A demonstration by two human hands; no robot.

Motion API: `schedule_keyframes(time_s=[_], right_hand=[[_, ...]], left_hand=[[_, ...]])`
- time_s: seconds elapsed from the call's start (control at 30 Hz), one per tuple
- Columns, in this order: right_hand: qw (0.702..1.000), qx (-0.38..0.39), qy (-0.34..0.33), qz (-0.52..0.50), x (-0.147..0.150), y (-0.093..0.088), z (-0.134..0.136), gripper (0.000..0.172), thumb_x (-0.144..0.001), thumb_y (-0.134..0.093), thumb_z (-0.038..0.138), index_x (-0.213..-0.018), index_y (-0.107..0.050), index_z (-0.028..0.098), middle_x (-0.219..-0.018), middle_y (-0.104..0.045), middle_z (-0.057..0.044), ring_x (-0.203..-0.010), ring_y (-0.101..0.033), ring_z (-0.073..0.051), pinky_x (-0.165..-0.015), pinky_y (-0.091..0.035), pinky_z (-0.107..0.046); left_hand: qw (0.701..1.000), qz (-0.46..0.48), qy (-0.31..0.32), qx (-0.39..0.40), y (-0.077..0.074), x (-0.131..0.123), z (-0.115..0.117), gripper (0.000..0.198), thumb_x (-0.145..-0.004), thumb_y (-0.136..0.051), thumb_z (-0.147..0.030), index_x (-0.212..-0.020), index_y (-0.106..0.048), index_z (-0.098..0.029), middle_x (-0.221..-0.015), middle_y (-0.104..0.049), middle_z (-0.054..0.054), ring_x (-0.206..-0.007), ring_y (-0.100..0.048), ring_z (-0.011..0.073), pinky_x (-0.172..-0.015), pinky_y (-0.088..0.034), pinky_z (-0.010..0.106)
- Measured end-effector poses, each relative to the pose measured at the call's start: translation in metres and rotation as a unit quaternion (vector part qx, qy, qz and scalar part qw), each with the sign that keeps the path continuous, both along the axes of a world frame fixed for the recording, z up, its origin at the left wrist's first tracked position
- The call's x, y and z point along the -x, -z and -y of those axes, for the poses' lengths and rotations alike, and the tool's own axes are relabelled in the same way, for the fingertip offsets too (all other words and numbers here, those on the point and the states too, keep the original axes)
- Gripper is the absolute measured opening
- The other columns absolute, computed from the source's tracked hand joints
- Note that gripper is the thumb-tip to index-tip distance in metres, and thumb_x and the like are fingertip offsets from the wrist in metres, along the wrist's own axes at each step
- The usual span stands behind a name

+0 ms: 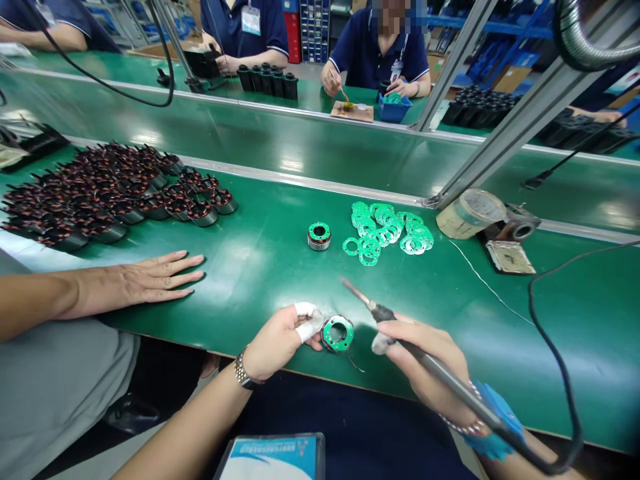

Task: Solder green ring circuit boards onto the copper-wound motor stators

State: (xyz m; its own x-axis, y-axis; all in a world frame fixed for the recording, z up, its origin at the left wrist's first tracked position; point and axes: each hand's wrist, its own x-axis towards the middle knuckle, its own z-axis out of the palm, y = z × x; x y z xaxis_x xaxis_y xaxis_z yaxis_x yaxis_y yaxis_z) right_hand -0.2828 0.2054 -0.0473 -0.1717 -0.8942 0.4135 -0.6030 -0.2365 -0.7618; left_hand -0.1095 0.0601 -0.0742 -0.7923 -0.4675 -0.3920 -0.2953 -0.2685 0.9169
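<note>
Wound stators (115, 193) left on the workbench (260, 293), ring circuit boards (385, 233) right of centre, a lone stator (319, 236) between them, tape roll (470, 213) far right, second bench (250, 127) behind

Logged from my remote view: a long workbench with a glossy green top (505, 373) crosses the near field. A second green bench (295, 97) runs parallel beyond it, with a sloped green panel (300, 147) between them. Aluminium uprights (505, 127) rise from the near bench at right, appearing tilted in my view. Further off, I note blue steel racking (480, 30) at right, a small-parts drawer cabinet (314, 27) just beside a red cabinet (293, 33), a cardboard box (513, 79), and a strip of grey floor (306, 70). Light falls in pale glare patches (293, 165) along the green surfaces.
</note>
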Motion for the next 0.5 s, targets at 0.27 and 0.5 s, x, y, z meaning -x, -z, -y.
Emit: schedule_keyframes(time_s=[0.27,0.5], right_hand=[[0.985,-0.093,-0.128,-0.068,-0.009,0.013,0.031,0.035,-0.077,-0.059,0.015,-0.108,-0.045,0.019,-0.092,-0.058,-0.006,-0.08,-0.056,-0.016,-0.071,-0.049,-0.027],[0.996,-0.053,-0.021,-0.075,-0.02,0.031,0.02,0.04,-0.076,-0.061,0.02,-0.112,-0.044,0.019,-0.098,-0.056,-0.009,-0.089,-0.056,-0.02,-0.078,-0.05,-0.034]], left_hand=[[0.999,-0.001,-0.042,0.031,0.002,-0.007,-0.002,0.018,-0.08,-0.054,-0.031,-0.084,-0.056,-0.014,-0.069,-0.059,0.001,-0.062,-0.058,0.0122,-0.066,-0.048,0.026],[0.996,0.014,-0.021,0.088,0.003,-0.025,-0.012,0.014,-0.072,-0.064,-0.025,-0.082,-0.066,-0.016,-0.082,-0.067,0.004,-0.078,-0.061,0.0177,-0.077,-0.047,0.028]])
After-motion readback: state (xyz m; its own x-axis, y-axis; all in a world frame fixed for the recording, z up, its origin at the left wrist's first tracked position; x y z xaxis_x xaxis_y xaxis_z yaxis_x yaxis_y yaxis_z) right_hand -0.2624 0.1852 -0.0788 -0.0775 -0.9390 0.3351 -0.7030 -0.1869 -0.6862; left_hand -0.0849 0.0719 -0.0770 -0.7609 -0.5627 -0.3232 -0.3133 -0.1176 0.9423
